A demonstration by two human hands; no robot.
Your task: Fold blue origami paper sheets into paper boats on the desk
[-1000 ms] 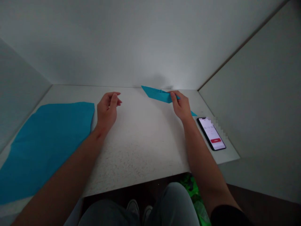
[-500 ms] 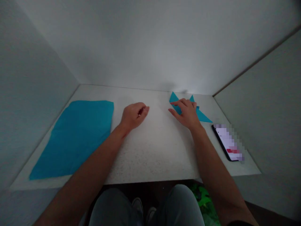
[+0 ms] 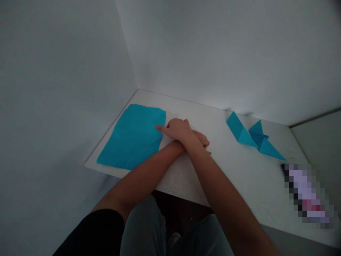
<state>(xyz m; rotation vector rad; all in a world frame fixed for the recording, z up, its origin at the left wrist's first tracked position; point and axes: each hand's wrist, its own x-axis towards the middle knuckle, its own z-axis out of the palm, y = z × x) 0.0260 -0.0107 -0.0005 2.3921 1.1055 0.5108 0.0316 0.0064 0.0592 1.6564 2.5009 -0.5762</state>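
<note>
A blue sheet of paper lies flat on the left part of the table. My right hand crosses over my left wrist, with one digit stretched out over the sheet's right edge. Its other fingers bend downward and partly hide; nothing shows in them. Beneath my right forearm, my left hand rests near the table with its fingers curled, partly covered, and nothing visible in it. Farther right, a folded blue origami figure with pointed flaps stands by the back wall, apart from both hands.
A phone with a blurred-out screen lies at the right end of the white table. Pale walls enclose the back and sides. My knees are below the front edge.
My right hand has left the origami figure and moved left, across my left wrist to the sheet's edge. The view has turned left, so the figure and phone appear farther right.
</note>
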